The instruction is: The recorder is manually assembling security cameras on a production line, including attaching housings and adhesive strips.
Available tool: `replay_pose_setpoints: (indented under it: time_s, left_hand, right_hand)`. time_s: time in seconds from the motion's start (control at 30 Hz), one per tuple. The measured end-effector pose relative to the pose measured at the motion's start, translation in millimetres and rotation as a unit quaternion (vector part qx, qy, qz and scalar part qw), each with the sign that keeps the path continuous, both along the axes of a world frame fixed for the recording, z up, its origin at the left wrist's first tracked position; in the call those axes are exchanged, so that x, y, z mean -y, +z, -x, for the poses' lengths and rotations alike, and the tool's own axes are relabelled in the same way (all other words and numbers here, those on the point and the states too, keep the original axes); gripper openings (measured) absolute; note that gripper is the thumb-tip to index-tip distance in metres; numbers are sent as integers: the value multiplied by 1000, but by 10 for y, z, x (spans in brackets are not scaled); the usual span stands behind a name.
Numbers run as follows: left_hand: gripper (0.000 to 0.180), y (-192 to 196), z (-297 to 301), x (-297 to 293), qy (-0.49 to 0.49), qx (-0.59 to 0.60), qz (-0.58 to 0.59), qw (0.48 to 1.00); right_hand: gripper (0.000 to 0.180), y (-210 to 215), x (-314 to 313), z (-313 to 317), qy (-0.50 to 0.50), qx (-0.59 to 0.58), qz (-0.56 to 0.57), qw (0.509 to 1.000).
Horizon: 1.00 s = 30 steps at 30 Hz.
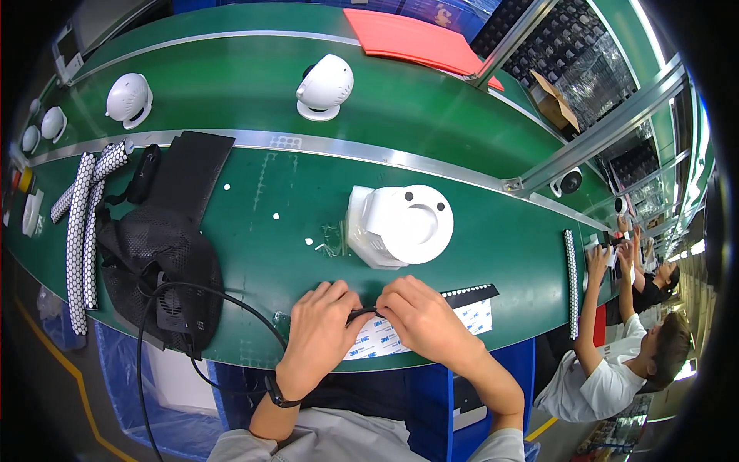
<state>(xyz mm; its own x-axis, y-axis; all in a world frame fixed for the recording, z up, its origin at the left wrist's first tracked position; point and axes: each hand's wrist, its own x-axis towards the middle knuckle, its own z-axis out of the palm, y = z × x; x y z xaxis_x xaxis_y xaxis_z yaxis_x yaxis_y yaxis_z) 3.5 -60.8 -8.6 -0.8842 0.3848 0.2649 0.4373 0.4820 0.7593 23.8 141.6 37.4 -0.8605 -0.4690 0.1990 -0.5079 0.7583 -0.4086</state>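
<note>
My left hand (325,323) and my right hand (419,317) are close together at the table's near edge, fingers pinched. Between their fingertips they hold a small black strip (362,313); its exact kind is unclear. Under and beside my hands lies a white backing sheet (473,316) with blue print, and along it a black strip with white dots (469,294). Just beyond stands a white rounded device (419,223), its round base turned up with two dark pads showing. A black band (277,391) is on my left wrist.
At left lie a black mesh bag (162,254), honeycomb-patterned tubes (78,246) and a black cable (231,299). Crumpled clear film scraps (332,240) are near the white device. White rounded devices (327,86) stand on the green conveyor beyond the metal rail. Another person (616,362) works at right.
</note>
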Motion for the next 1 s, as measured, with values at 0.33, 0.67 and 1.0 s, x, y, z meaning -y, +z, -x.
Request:
replay_pose_setpoints:
  time_s: [0.33, 0.67, 1.0]
  left_hand:
    - [26, -43, 10, 0, 3, 4, -1, 1000]
    - [21, -41, 20, 7, 50, 25, -9, 998]
    - [25, 266, 137, -171, 136, -21, -109, 984]
  right_hand:
    - [18, -1, -27, 35, 34, 11, -29, 999]
    - [26, 269, -48, -7, 18, -61, 18, 998]
    - [17, 465, 126, 355, -141, -104, 208, 962]
